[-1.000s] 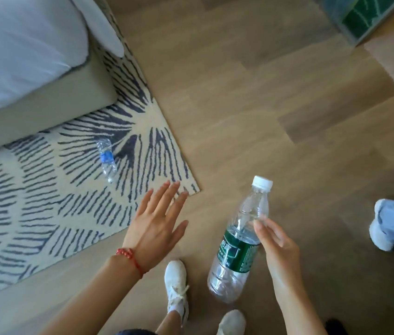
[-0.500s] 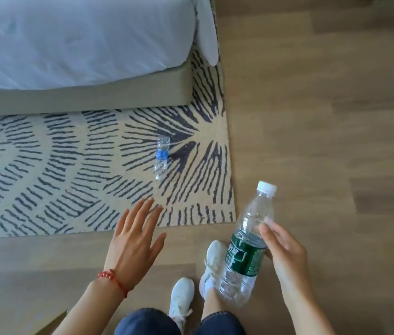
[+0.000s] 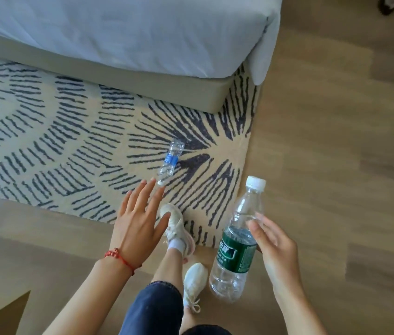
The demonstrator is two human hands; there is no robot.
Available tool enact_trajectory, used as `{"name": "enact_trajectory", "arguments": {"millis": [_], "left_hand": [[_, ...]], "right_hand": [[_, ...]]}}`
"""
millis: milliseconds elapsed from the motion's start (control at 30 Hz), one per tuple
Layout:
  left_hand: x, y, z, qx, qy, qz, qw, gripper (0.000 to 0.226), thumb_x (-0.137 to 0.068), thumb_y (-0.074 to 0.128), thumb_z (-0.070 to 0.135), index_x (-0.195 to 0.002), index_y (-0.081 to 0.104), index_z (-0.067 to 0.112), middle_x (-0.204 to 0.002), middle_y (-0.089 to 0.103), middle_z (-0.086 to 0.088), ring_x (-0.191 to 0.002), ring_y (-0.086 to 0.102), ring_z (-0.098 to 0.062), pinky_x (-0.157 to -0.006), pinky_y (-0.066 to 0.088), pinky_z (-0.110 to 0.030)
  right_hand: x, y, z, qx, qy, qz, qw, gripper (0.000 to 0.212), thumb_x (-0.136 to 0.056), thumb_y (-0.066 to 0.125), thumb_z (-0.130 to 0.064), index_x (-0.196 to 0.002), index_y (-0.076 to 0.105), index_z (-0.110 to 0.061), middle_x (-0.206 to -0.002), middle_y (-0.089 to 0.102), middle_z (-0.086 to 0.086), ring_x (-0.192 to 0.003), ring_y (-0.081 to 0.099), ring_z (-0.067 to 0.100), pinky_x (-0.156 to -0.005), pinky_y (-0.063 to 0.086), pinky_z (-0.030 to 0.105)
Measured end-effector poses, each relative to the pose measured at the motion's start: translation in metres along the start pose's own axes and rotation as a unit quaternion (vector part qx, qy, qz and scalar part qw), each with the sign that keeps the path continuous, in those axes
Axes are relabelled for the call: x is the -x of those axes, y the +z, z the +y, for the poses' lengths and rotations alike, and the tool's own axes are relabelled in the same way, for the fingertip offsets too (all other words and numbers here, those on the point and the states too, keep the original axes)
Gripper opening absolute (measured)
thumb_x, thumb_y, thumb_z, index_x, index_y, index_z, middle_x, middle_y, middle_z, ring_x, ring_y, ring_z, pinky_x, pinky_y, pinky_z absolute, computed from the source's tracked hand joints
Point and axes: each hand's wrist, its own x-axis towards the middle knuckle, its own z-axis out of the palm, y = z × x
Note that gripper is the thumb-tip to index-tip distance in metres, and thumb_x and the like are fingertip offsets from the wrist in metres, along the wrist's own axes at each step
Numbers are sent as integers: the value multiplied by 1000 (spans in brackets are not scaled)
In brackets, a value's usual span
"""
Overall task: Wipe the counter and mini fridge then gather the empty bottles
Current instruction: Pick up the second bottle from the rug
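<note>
A small clear bottle with a blue label (image 3: 170, 162) lies on its side on the patterned rug (image 3: 53, 141), cap end towards me. My left hand (image 3: 140, 218) is stretched out flat with fingers apart, its fingertips just short of that cap, holding nothing. A red bead bracelet sits on that wrist. My right hand (image 3: 273, 245) grips a larger clear bottle with a green label and white cap (image 3: 238, 243), upright and slightly tilted, above the wooden floor.
A bed (image 3: 123, 39) with white sheets and a beige base stands on the far side of the rug. My white sneakers (image 3: 179, 228) are at the rug's near edge. Wooden floor (image 3: 336, 165) spreads to the right and near left.
The view has swung so the bed and rug fill more of the frame. My left hand has come closer to the blue-label bottle. The right hand still holds the green-label bottle.
</note>
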Motion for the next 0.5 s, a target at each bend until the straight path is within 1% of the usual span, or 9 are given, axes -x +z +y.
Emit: {"name": "enact_trajectory", "arguments": {"millis": [67,133,233,300,367,433,500], "left_hand": [[-20,-2,-15,13,-22,3,1000,61,-93,19,53,-130,44,11,-136,48,-17,-128,37,-32,-101,37,-52],[-39,-5,-30,21,-41,1,999,62,-93,18,53,-129,45,10,-135,48,-17,-127,37,-31,-101,36,-50],[-71,-13,-53,23,-57,12,998,61,-94,17,52,-129,43,10,-134,49,-19,-126,38,-32,-100,36,-51],[-86,-21,-65,44,-77,23,996,62,-94,16,52,-130,42,9,-134,49,-19,-126,36,-32,-99,37,-52],[-102,-29,-77,56,-98,44,993,62,-94,16,52,-129,43,9,-134,49,-20,-126,36,-32,-99,39,-52],[-114,-35,-89,68,-124,61,988,62,-94,18,51,-128,46,7,-133,50,-20,-126,38,-33,-99,38,-52],[-119,-39,-98,83,-156,74,982,61,-94,21,50,-129,45,6,-134,49,-20,-127,36,-31,-101,37,-51]], "right_hand": [[-20,22,-13,15,4,-17,1000,30,-77,67,-20,-107,61,-19,-91,64,-10,-73,61,-18,-61,44,0],[-41,47,-32,28,10,-28,999,30,-77,68,-19,-106,61,-19,-91,63,-10,-73,61,-18,-62,45,0],[-75,83,-62,46,4,-54,997,38,-76,68,-22,-112,60,-17,-93,63,-8,-74,60,-19,-62,44,0],[-91,108,-84,61,-8,-68,996,41,-75,67,-24,-115,59,-16,-92,62,-14,-73,59,-20,-61,43,-1],[-107,132,-106,81,-20,-88,993,42,-74,67,-25,-115,58,-16,-91,60,-17,-72,59,-21,-60,43,-1],[-121,155,-123,96,-32,-113,988,47,-71,66,-30,-115,57,-17,-91,61,-17,-74,59,-20,-62,44,-1],[-132,176,-138,122,-40,-132,983,51,-65,65,-36,-113,57,-21,-91,61,-17,-75,60,-19,-62,44,0]]}}
